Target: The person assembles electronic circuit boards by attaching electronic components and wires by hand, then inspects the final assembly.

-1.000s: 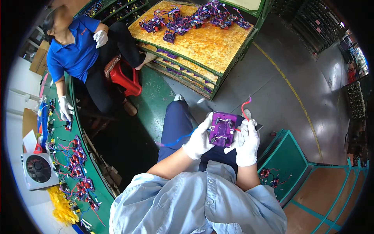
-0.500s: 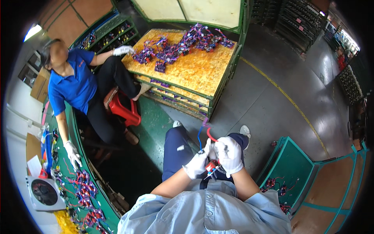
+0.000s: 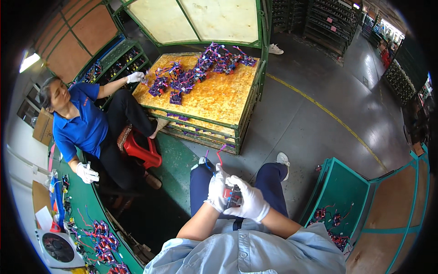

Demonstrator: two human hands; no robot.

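Observation:
Both of my hands wear white gloves and meet above my lap around a small wired circuit board [image 3: 234, 195] with a red part on it. My left hand [image 3: 216, 191] grips its left side, and a red and a blue wire with purple ends stick up beyond those fingers. From the right, my right hand [image 3: 252, 201] curls around the board, fingers over its far edge and thumb below. The gloves hide much of the board.
Purple wired boards [image 3: 182, 81] heap on a wood-topped rack [image 3: 219, 102] ahead. A co-worker [image 3: 84, 121] sits left on a red stool [image 3: 141, 148]. More boards [image 3: 102, 242] lie on a green bench beside a fan [image 3: 58, 247]. At right, a green tray [image 3: 344, 187] holds several boards.
My right hand has turned and opened around the board, which now shows between my hands. The wires have shifted left. The co-worker's near hand has lifted from the bench boards.

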